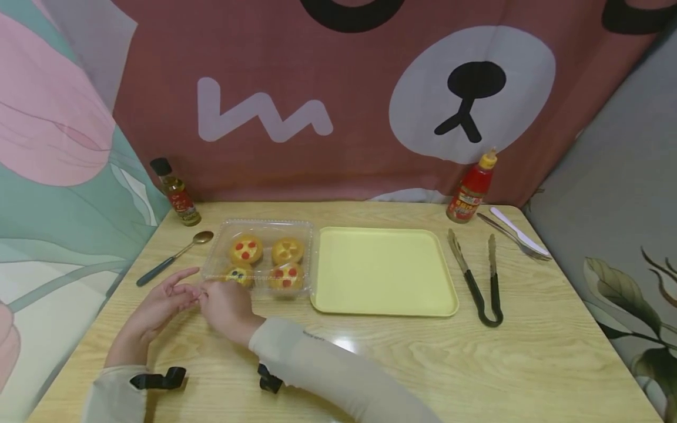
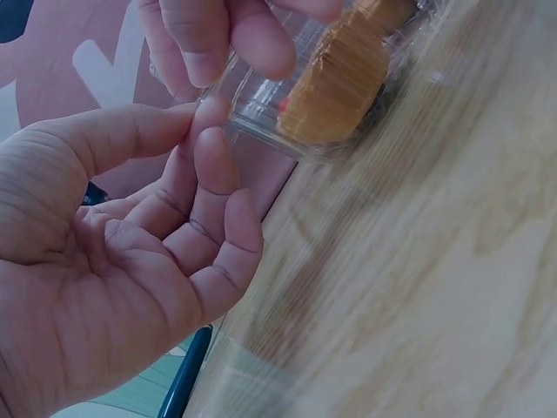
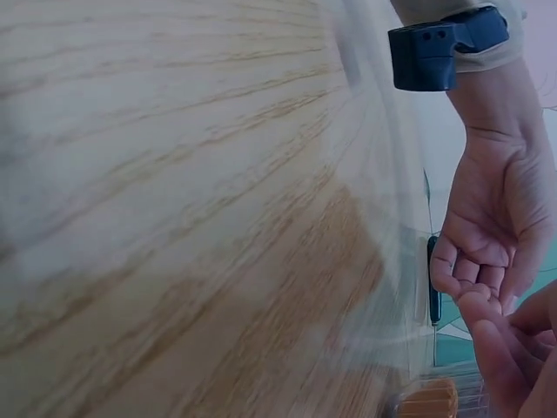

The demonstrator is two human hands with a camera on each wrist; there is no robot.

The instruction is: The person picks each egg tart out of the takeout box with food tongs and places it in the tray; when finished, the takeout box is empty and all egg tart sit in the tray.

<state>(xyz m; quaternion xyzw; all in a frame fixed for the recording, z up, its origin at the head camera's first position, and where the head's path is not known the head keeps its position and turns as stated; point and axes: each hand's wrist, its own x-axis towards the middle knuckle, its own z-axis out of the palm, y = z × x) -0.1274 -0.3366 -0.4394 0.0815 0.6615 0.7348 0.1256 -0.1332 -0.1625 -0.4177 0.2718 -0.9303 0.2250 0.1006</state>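
Observation:
A clear plastic clamshell box with several small round pastries lies at the left of the table; some pastries have red dots on top. At its front left corner my two hands meet. My left hand, palm turned up, pinches the box's edge between thumb and forefinger; its other fingers are loosely bent. From the other side, my right hand pinches the same corner, and its fingertips touch the left ones. Part of the front left pastry is hidden behind the right hand. The lid lies over the pastries.
Right of the box lies a yellow tray, then black-handled tongs. A fork and white knife lie near a red sauce bottle. At left are a spoon and an oil bottle.

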